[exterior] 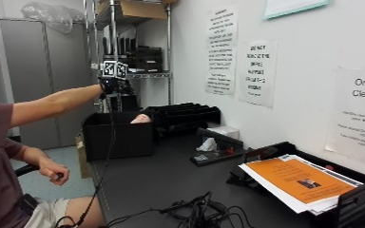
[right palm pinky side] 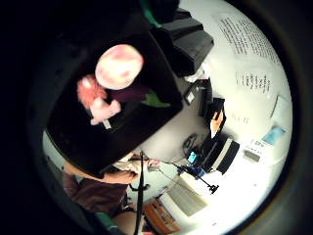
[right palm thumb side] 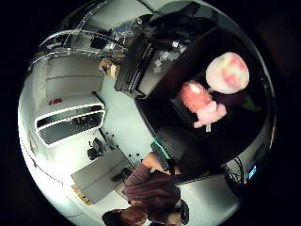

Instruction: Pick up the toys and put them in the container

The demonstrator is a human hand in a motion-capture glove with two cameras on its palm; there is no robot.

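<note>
- Toys: four plush pieces lie together on the floor of the black container (exterior: 118, 135). They are a round pink-and-cream ball (right palm pinky side: 119, 66), an orange-red plush (right palm pinky side: 88, 91), a pale pink plush (right palm pinky side: 103, 111) and a dark purple plush with a green leaf (right palm pinky side: 146, 96), seemingly an eggplant. The ball rests against the orange-red and purple pieces.
- From the outside view, only the ball's top shows above the container's rim.
- Gloved right hand (exterior: 111, 84): raised above the container on an outstretched arm, apart from the rim. Nothing appears between palm and container in either palm view. Finger posture cannot be told from these views.
- Container: stands at the far end of the dark table (exterior: 163, 178), just beside the black stacked trays (exterior: 186, 115).
- Bare hand (exterior: 54, 171): curled, low beside the person's lap, touching no task item.
- Step in hand, by judgement: a deposit appears complete, the hand clear above the load.
- Next move, by judgement: check for remaining toys; none shows on the table. If any remain out of view, the hand must travel to them.
- Also present: an orange booklet (exterior: 301, 179) on a paper tray, and loose cables (exterior: 192, 211) at the near edge.
</note>
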